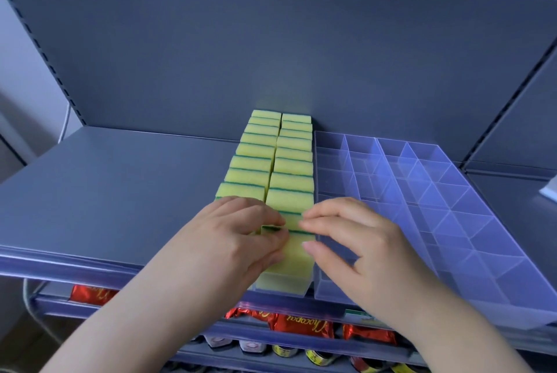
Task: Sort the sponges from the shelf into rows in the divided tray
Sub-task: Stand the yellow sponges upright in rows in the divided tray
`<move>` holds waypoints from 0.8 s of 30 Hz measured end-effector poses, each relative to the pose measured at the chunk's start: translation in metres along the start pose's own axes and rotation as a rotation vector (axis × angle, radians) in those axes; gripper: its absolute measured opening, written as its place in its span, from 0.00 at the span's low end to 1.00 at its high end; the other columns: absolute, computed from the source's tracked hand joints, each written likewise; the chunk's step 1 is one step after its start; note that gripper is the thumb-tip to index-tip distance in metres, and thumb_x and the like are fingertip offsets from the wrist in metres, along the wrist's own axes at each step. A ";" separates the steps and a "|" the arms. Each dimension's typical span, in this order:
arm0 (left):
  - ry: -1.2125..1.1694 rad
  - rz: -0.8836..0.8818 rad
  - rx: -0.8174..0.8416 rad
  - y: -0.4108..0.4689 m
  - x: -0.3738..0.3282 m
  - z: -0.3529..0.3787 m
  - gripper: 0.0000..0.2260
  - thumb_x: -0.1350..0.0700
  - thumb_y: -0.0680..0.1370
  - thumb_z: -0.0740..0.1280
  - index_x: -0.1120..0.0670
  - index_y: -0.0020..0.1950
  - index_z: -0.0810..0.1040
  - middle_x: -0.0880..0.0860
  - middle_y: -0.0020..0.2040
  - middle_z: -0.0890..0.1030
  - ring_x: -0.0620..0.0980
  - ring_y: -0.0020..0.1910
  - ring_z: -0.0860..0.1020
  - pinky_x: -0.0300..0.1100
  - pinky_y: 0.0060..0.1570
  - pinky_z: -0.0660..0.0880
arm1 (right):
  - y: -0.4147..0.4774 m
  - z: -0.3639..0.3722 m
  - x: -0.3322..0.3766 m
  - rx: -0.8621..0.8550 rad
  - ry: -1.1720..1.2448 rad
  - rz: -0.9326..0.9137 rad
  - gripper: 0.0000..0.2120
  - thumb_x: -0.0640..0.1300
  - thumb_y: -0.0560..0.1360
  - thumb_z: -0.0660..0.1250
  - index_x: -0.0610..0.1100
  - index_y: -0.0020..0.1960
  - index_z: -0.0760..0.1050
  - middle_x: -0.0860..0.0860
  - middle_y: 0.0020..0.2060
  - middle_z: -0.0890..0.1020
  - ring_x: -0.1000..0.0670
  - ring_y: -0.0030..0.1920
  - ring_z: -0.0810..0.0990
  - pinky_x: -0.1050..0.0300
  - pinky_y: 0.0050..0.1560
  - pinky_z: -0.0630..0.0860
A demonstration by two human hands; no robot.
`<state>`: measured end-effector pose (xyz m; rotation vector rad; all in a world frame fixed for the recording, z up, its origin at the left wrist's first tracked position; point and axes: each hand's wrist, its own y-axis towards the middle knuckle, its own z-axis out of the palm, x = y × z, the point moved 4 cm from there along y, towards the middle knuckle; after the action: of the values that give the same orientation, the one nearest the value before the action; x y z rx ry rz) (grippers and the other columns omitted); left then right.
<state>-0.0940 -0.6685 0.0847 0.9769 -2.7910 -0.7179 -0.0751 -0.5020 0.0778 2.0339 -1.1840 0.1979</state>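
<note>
Both hands work at the front of the shelf [120, 191], close together with fingertips nearly meeting. The left hand [241, 237] has its fingers curled, pinching the green-edged top of a sponge [294, 237] near the front of the right row [297, 161]. The right hand [355, 240] closes in from the other side, fingertips on that same top edge and thumb lying on the yellow face in front. That looks like a two-sided grip meant to keep the soft block square while it seats.

Every sponge stands on edge, green strip to the back. That packs them tight, and the left row [256, 161] and right row run straight to the back panel. The clear front wall [283, 286] holds the nearest one upright.

Just beside them the divided tray [452, 222] shows only bare compartments, so there is plenty left to fill. No loose sponges are in view. Below, red packets [301, 327] sit on a lower shelf.
</note>
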 end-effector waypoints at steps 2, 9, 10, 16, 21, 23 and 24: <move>0.009 0.007 0.000 -0.003 0.000 0.002 0.13 0.50 0.75 0.62 0.53 0.48 0.85 0.49 0.49 0.82 0.50 0.47 0.79 0.42 0.52 0.70 | -0.003 0.008 0.002 0.029 -0.087 -0.031 0.14 0.51 0.74 0.62 0.45 0.52 0.81 0.54 0.48 0.79 0.58 0.52 0.75 0.66 0.55 0.71; 0.056 0.025 -0.027 -0.004 0.000 0.006 0.13 0.51 0.76 0.61 0.53 0.49 0.84 0.51 0.50 0.83 0.51 0.46 0.80 0.44 0.54 0.70 | -0.003 0.013 0.003 0.028 -0.169 -0.026 0.14 0.49 0.75 0.61 0.44 0.51 0.81 0.54 0.48 0.80 0.57 0.51 0.75 0.65 0.55 0.71; 0.043 0.025 -0.033 -0.004 0.000 0.005 0.13 0.51 0.76 0.61 0.53 0.49 0.84 0.50 0.50 0.83 0.51 0.46 0.80 0.44 0.54 0.70 | -0.003 0.012 0.002 0.036 -0.162 -0.009 0.14 0.50 0.75 0.61 0.44 0.52 0.81 0.54 0.48 0.80 0.57 0.51 0.75 0.65 0.55 0.71; -0.013 0.002 -0.004 0.007 -0.001 0.004 0.15 0.49 0.76 0.61 0.51 0.56 0.82 0.49 0.51 0.82 0.51 0.48 0.80 0.45 0.51 0.76 | -0.007 0.000 0.004 -0.022 -0.117 0.116 0.17 0.55 0.74 0.60 0.48 0.56 0.79 0.59 0.53 0.78 0.62 0.55 0.74 0.70 0.60 0.67; -0.004 0.041 -0.028 0.033 -0.020 0.006 0.17 0.47 0.76 0.59 0.51 0.57 0.81 0.49 0.52 0.83 0.51 0.49 0.81 0.44 0.47 0.77 | -0.021 -0.022 0.000 -0.132 -0.196 0.221 0.19 0.56 0.74 0.59 0.49 0.58 0.78 0.59 0.55 0.78 0.61 0.56 0.73 0.72 0.60 0.65; -0.011 0.080 -0.042 0.045 -0.033 0.007 0.17 0.47 0.76 0.58 0.52 0.57 0.81 0.50 0.51 0.83 0.52 0.48 0.81 0.45 0.45 0.78 | -0.034 -0.034 -0.004 -0.163 -0.235 0.278 0.20 0.57 0.74 0.58 0.50 0.58 0.78 0.59 0.56 0.78 0.61 0.57 0.73 0.69 0.60 0.66; -0.017 0.099 -0.043 0.052 -0.041 0.008 0.17 0.47 0.76 0.58 0.51 0.57 0.81 0.49 0.51 0.83 0.52 0.47 0.81 0.45 0.44 0.78 | -0.041 -0.041 -0.007 -0.181 -0.248 0.306 0.20 0.58 0.74 0.58 0.50 0.59 0.78 0.59 0.56 0.78 0.61 0.57 0.74 0.68 0.60 0.66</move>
<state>-0.0925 -0.6046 0.1042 0.8223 -2.8027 -0.7721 -0.0363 -0.4581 0.0813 1.7493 -1.6064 -0.0159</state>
